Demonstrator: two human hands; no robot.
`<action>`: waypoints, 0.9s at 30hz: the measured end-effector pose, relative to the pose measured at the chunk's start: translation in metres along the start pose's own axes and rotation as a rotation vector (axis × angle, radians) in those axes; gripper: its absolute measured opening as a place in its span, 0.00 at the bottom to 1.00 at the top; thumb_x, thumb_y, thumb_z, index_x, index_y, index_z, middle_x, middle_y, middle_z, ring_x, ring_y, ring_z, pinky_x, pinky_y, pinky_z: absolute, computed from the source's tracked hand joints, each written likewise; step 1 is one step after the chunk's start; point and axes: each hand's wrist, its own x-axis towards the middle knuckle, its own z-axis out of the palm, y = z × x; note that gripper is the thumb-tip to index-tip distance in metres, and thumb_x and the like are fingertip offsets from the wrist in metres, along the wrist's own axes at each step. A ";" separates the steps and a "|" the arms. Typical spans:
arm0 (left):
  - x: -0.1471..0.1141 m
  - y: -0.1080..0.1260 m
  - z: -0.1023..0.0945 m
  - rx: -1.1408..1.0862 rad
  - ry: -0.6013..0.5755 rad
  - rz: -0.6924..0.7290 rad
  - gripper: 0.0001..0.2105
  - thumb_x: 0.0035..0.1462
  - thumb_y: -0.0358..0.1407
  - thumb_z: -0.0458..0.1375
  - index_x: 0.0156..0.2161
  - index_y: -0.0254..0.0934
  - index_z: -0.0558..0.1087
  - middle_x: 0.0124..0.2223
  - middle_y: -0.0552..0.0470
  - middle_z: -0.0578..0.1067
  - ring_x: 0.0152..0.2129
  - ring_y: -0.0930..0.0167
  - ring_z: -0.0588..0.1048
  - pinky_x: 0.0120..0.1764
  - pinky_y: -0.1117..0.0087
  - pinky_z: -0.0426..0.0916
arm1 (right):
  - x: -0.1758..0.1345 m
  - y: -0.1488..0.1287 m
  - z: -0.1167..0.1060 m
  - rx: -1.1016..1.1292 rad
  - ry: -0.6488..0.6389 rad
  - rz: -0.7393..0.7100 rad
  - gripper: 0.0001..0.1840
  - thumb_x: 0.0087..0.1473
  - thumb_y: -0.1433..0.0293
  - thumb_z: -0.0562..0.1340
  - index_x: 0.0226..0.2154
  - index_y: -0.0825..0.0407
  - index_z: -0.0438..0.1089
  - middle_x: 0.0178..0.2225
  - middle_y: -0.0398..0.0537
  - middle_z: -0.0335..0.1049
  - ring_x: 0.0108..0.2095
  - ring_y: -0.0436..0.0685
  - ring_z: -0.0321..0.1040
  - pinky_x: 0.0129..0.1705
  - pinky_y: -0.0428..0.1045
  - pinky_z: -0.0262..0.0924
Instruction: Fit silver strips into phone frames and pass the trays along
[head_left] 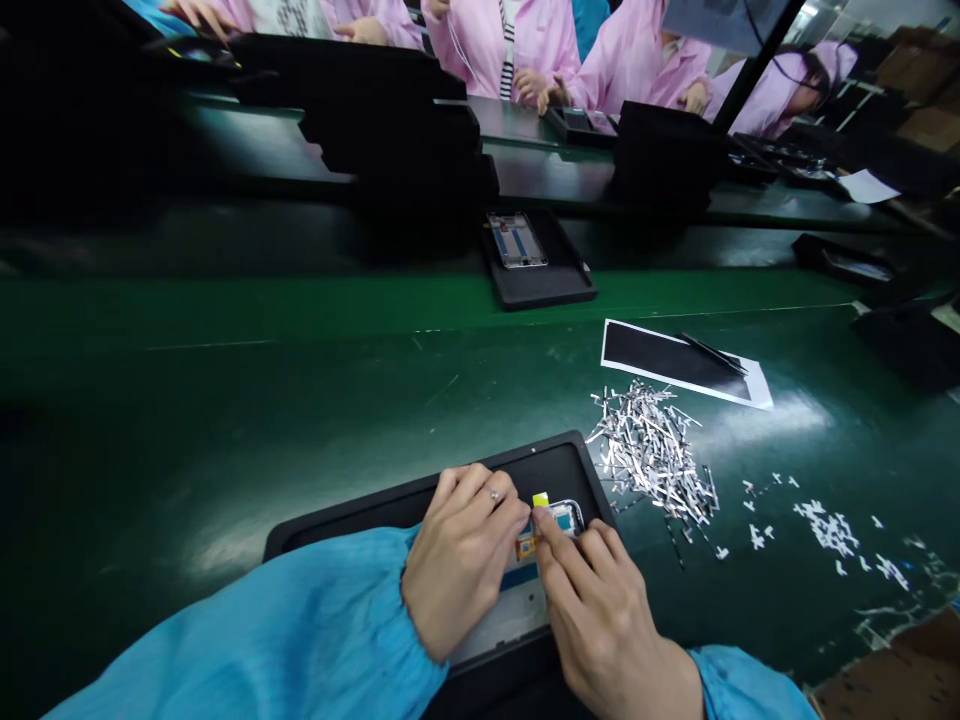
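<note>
A silver phone frame (501,624) with an orange flex cable (525,548) and a small yellow tab (541,499) lies in a black tray (352,520) in front of me. My left hand (469,550), wearing a ring, is closed over the frame's left side, its fingertips pinched beside the tab. What that pinch holds is too small or hidden to make out. My right hand (600,600) is closed at the frame's right side. Its index fingertip presses just below the yellow tab, while the other fingers curl at the frame's edge.
Right of the tray lie a heap of thin white-and-black strips (652,450), small white pieces (829,530) and a black sheet with white border (675,360), with tweezers (712,353) on it. Another phone frame (517,241) sits in a farther tray (551,285). People in pink work opposite.
</note>
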 end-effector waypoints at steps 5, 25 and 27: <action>-0.003 -0.004 -0.010 0.013 -0.057 0.007 0.12 0.57 0.26 0.42 0.28 0.35 0.66 0.28 0.52 0.65 0.28 0.70 0.60 0.34 0.65 0.53 | 0.000 0.000 0.002 -0.021 0.014 -0.023 0.18 0.50 0.81 0.45 0.37 0.61 0.66 0.47 0.56 0.62 0.34 0.57 0.56 0.43 0.56 0.50; -0.009 -0.003 -0.012 0.032 -0.097 -0.044 0.12 0.58 0.27 0.41 0.29 0.35 0.65 0.31 0.51 0.66 0.29 0.68 0.59 0.32 0.65 0.52 | -0.001 -0.002 0.006 -0.018 0.050 0.005 0.17 0.49 0.81 0.45 0.36 0.60 0.67 0.46 0.54 0.63 0.34 0.57 0.55 0.43 0.56 0.50; -0.005 -0.004 -0.015 0.013 -0.164 -0.096 0.13 0.58 0.28 0.40 0.30 0.36 0.66 0.30 0.52 0.66 0.28 0.69 0.60 0.32 0.66 0.52 | -0.001 -0.002 0.006 -0.019 0.051 0.007 0.18 0.49 0.81 0.45 0.36 0.60 0.66 0.47 0.54 0.62 0.34 0.57 0.55 0.43 0.55 0.50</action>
